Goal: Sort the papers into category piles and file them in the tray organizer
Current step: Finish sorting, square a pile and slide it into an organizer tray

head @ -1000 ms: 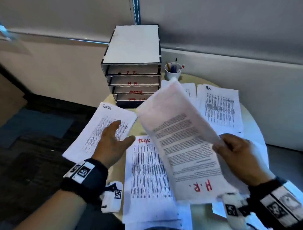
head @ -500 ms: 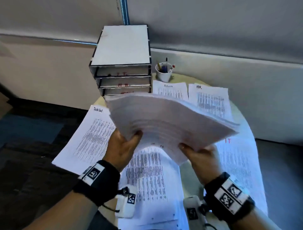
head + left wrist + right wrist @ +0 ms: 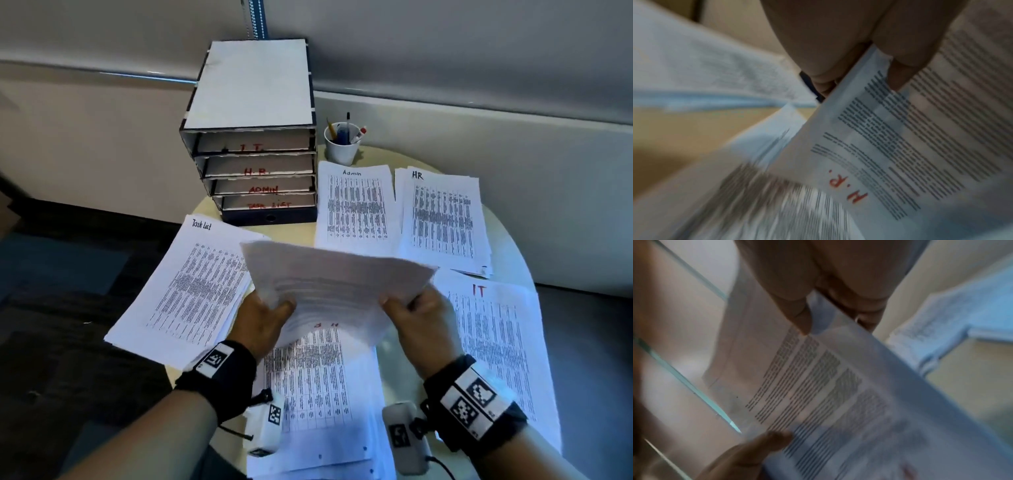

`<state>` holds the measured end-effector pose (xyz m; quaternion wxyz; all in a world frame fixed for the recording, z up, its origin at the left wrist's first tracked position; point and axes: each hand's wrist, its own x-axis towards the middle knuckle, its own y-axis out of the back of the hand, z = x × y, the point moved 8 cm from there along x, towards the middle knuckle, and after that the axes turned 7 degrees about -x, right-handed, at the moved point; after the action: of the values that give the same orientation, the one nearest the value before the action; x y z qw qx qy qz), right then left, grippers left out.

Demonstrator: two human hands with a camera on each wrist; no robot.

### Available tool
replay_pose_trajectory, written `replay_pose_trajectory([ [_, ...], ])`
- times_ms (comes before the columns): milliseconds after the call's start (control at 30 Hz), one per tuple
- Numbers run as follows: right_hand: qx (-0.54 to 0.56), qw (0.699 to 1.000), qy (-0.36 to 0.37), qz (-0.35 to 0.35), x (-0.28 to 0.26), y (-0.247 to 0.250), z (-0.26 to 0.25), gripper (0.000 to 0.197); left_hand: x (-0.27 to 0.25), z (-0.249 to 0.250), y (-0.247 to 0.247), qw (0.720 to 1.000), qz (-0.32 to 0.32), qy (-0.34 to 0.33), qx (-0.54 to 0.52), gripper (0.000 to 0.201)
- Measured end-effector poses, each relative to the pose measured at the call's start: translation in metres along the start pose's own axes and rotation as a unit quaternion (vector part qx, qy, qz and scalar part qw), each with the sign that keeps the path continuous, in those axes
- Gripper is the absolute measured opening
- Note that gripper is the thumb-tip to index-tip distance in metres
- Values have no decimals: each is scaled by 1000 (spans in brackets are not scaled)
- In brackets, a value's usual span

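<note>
Both hands hold one stack of papers (image 3: 337, 284) flat above the round table. My left hand (image 3: 265, 317) grips its near left edge, thumb on the upper side. My right hand (image 3: 416, 313) grips the near right edge. The stack's underside (image 3: 890, 146) carries a red "H.R." mark, and the right thumb (image 3: 797, 313) presses on printed text (image 3: 807, 378). The tray organizer (image 3: 251, 137) stands at the table's back, its trays labelled I.T., H.R., ADMIN and TASK LIST. The HR pile (image 3: 443, 219) lies at the back right.
On the table lie a Task List pile (image 3: 186, 284) at left, an Admin pile (image 3: 356, 205) beside the organizer, an IT pile (image 3: 496, 342) at right and a sheet pile (image 3: 318, 387) under the hands. A white cup of pens (image 3: 342, 142) stands right of the organizer.
A second ago my right hand alone held the stack tilted up, text facing me, while my left hand was open above the table. Now both hands grip it, turned flat and face down.
</note>
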<state>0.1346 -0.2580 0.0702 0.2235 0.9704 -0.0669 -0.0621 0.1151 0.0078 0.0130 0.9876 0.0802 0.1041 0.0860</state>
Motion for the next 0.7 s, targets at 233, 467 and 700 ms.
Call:
replay_pose_trajectory([
  [233, -275, 859, 409, 137, -37, 74, -107, 67, -3, 122, -40, 888, -97, -273, 358, 11],
  [467, -483, 800, 351, -57, -14, 55, -60, 6, -19, 154, -126, 731, -234, -360, 531, 6],
  [700, -301, 945, 36, -121, 86, 119, 30, 21, 16, 147, -73, 852, 86, -351, 379, 40],
])
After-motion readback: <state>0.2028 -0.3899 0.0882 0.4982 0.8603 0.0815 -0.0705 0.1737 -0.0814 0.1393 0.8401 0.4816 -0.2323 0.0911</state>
